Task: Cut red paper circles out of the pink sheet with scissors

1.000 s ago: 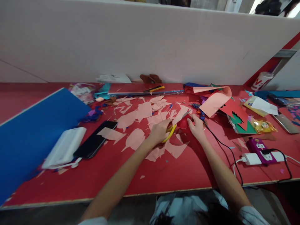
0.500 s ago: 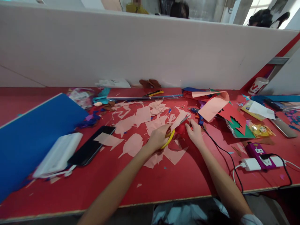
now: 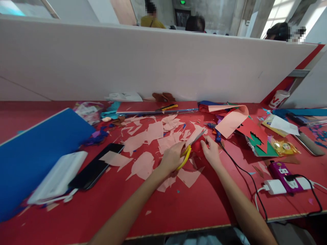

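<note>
My left hand (image 3: 172, 157) grips a pair of yellow-handled scissors (image 3: 185, 157), whose metal blades (image 3: 198, 137) point up and to the right. My right hand (image 3: 211, 152) pinches a crumpled red paper piece (image 3: 197, 145), and the blades reach just beside it. Close to my right fingers lies a blue hot glue gun (image 3: 217, 135), with its black cord (image 3: 241, 173) trailing toward the front of the table. Cut salmon-pink paper scraps (image 3: 143, 165) are scattered on the red table (image 3: 178, 211) around and left of my hands.
A blue board (image 3: 38, 146), white pouch (image 3: 58, 177) and black phone (image 3: 95, 170) lie on the left. On the right are coloured paper sheets (image 3: 255, 136), a purple power bank (image 3: 283, 173) and a white charger (image 3: 274, 186). A white partition (image 3: 153, 68) backs the table, with people beyond it.
My view has tilted up, showing more of the room beyond the partition. The scissors have turned, with their blades more upright, and both hands stay at the red piece.
</note>
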`<move>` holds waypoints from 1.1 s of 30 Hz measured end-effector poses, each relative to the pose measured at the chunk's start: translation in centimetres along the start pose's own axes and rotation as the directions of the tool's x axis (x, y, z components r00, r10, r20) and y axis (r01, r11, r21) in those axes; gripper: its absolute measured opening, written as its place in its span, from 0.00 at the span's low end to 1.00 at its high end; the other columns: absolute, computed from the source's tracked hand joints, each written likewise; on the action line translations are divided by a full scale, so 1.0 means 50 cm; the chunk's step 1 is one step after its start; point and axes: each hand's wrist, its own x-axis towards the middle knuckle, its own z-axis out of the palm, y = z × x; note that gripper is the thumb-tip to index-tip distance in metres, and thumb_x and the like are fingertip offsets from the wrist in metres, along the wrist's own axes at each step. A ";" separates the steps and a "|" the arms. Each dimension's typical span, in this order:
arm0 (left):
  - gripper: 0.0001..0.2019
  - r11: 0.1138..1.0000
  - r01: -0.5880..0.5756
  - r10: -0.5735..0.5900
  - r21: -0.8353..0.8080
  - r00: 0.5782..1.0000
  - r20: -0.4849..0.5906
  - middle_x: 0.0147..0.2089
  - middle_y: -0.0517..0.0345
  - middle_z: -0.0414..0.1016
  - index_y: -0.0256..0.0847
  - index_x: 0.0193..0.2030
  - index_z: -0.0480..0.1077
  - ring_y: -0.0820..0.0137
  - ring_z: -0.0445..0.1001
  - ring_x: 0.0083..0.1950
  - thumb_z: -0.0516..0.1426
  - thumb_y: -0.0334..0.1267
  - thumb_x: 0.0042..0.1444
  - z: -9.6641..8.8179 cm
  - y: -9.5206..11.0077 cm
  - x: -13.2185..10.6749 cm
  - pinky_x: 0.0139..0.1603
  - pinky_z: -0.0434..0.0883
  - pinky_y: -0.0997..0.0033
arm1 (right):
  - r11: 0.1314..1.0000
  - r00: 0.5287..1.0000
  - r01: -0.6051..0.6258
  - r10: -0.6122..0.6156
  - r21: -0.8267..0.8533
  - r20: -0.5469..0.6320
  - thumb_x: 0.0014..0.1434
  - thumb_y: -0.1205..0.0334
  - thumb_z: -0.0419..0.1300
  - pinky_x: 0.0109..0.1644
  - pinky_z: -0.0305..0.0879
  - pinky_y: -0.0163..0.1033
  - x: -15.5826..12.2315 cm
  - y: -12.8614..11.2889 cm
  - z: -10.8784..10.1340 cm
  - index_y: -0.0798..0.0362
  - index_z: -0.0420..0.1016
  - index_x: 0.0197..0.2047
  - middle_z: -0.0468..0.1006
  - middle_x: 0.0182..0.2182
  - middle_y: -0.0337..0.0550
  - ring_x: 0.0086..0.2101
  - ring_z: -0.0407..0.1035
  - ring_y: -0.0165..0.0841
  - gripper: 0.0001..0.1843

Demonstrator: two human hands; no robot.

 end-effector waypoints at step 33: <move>0.11 0.999 0.029 -0.029 -0.012 0.997 0.065 0.39 0.50 0.76 0.41 0.40 0.68 0.63 0.74 0.38 0.49 0.42 0.59 -0.013 0.009 -0.002 0.36 0.65 0.69 | 0.999 0.999 -0.039 0.039 0.013 0.010 0.58 0.60 0.50 0.30 0.56 0.35 0.000 0.014 0.001 0.51 0.64 0.29 0.66 0.23 0.36 0.26 0.61 0.31 0.08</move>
